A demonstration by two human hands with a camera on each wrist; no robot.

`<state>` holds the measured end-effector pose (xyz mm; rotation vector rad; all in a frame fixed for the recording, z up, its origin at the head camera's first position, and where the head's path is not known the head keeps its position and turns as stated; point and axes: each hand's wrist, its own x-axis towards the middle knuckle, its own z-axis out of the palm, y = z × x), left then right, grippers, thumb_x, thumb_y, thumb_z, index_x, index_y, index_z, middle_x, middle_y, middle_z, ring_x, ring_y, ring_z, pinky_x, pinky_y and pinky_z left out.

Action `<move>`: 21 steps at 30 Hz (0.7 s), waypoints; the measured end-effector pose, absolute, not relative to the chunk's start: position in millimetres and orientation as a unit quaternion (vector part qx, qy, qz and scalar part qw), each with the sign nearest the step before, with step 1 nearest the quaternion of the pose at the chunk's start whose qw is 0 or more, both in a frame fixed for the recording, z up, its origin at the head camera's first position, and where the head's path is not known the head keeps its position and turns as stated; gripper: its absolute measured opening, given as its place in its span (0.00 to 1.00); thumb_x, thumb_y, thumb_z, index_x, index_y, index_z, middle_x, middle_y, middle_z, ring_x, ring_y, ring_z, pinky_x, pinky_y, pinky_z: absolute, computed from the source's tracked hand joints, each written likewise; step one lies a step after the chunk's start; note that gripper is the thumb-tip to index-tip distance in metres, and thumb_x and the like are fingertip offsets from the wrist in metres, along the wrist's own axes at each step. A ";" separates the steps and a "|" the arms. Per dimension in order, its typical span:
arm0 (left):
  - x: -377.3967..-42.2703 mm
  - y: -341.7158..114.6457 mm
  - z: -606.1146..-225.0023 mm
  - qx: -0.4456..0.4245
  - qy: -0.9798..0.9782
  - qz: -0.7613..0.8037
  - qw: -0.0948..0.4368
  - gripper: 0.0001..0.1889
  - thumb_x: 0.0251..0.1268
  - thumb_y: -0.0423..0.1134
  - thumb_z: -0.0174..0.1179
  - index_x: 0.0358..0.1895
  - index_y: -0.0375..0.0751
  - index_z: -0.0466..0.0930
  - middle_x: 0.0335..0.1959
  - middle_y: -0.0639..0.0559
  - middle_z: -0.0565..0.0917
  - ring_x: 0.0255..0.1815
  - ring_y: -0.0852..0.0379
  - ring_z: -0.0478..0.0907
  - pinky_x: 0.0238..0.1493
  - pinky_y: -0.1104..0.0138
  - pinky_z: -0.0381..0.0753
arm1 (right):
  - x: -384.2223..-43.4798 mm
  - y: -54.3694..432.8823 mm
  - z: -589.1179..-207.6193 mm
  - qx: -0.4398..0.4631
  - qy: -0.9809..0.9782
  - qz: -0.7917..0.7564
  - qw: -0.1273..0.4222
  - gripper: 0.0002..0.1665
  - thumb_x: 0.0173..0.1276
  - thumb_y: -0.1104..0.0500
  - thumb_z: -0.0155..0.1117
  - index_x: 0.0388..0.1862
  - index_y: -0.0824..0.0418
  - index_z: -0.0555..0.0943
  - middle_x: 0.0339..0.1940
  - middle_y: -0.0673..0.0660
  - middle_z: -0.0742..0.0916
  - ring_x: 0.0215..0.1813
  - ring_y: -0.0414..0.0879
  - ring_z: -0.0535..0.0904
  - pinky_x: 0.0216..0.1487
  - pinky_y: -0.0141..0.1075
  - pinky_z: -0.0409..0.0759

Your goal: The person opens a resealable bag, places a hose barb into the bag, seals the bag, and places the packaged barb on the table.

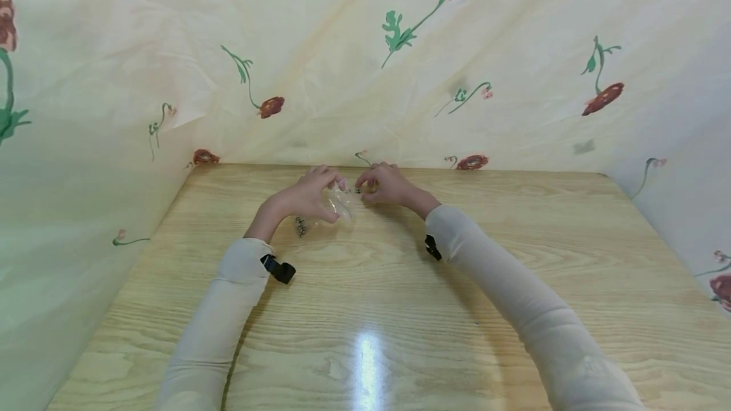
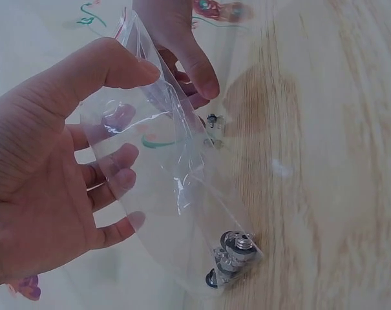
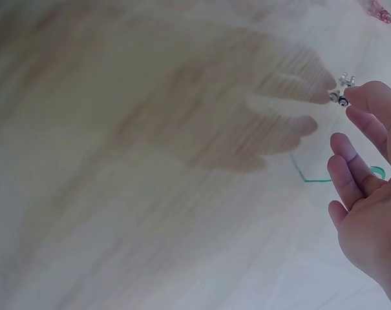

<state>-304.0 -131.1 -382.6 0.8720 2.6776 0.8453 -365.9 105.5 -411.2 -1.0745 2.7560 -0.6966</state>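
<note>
Pale fabric sleeves point(image 1: 214, 322) cross the head view's bottom; at centre, the left hand point(image 1: 308, 195) holds a clear plastic bag point(image 2: 176, 194), silver-black metal hardware point(image 2: 235, 248) at its lower corner; the right hand point(image 1: 394, 185), loosely curved, is beside small metal pieces point(image 2: 213, 121).

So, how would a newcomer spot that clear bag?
Start at the wooden table and find the left hand near its far edge. That hand holds the clear bag. Unlike the small metal pieces showing at its lower corner, it is crinkly and see-through, with a thin red line at its top.
</note>
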 end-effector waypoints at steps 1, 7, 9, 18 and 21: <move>-304.1 -131.1 -382.6 0.296 0.906 0.286 0.100 0.26 0.51 0.37 0.71 0.53 0.43 0.71 0.51 0.45 0.68 0.56 0.45 0.62 0.59 0.49 0.64 | -365.7 105.4 -411.3 -0.353 0.906 -0.226 0.053 0.15 0.64 0.60 0.70 0.50 0.59 0.87 0.43 0.60 0.88 0.49 0.54 0.76 0.60 0.55 0.64; -303.9 -131.3 -382.4 0.296 0.906 0.286 0.102 0.25 0.50 0.37 0.72 0.52 0.44 0.71 0.50 0.45 0.68 0.56 0.45 0.62 0.58 0.49 0.64 | -363.2 105.1 -410.6 -0.353 0.907 -0.221 0.062 0.15 0.64 0.60 0.70 0.50 0.59 0.88 0.45 0.60 0.88 0.51 0.54 0.76 0.60 0.54 0.62; -304.1 -131.4 -382.8 0.295 0.906 0.285 0.103 0.25 0.51 0.37 0.72 0.52 0.45 0.70 0.50 0.45 0.67 0.56 0.45 0.61 0.58 0.50 0.64 | -363.0 105.0 -410.4 -0.359 0.905 -0.222 0.058 0.14 0.64 0.60 0.70 0.48 0.60 0.88 0.45 0.60 0.88 0.50 0.54 0.77 0.59 0.55 0.63; -304.5 -131.8 -382.8 0.295 0.908 0.281 0.103 0.25 0.50 0.38 0.72 0.51 0.46 0.71 0.50 0.45 0.68 0.56 0.45 0.61 0.56 0.51 0.64 | -364.6 105.8 -412.4 -0.373 0.899 -0.224 0.049 0.11 0.62 0.61 0.70 0.43 0.60 0.90 0.41 0.57 0.90 0.47 0.52 0.78 0.57 0.54 0.65; -304.2 -131.9 -382.4 0.292 0.908 0.282 0.105 0.25 0.50 0.38 0.71 0.51 0.46 0.71 0.50 0.45 0.68 0.57 0.45 0.60 0.57 0.51 0.64 | -365.0 105.5 -413.6 -0.376 0.899 -0.221 0.047 0.10 0.61 0.61 0.71 0.42 0.59 0.90 0.40 0.56 0.90 0.46 0.51 0.78 0.56 0.52 0.65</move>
